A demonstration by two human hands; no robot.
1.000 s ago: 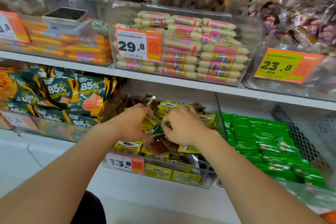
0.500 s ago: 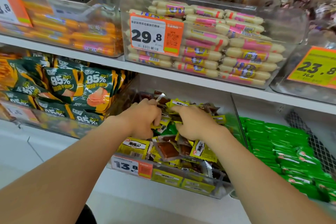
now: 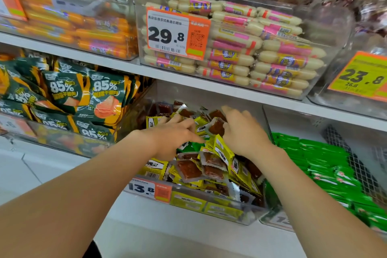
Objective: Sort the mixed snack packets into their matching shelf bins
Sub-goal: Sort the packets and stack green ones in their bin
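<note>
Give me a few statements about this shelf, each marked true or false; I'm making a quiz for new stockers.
1. The left hand and the right hand are both in the yellow-packet bin, which has the 13.8 tag. True.
2. The green packets fill the bin to the left of that one. False: they are in the bin to its right.
3. The pink-and-cream sausages on the upper shelf are priced 23.8. False: their bin's price tag reads 29.8.
4. A stray green packet lies among the yellow packets, between the hands. True.
</note>
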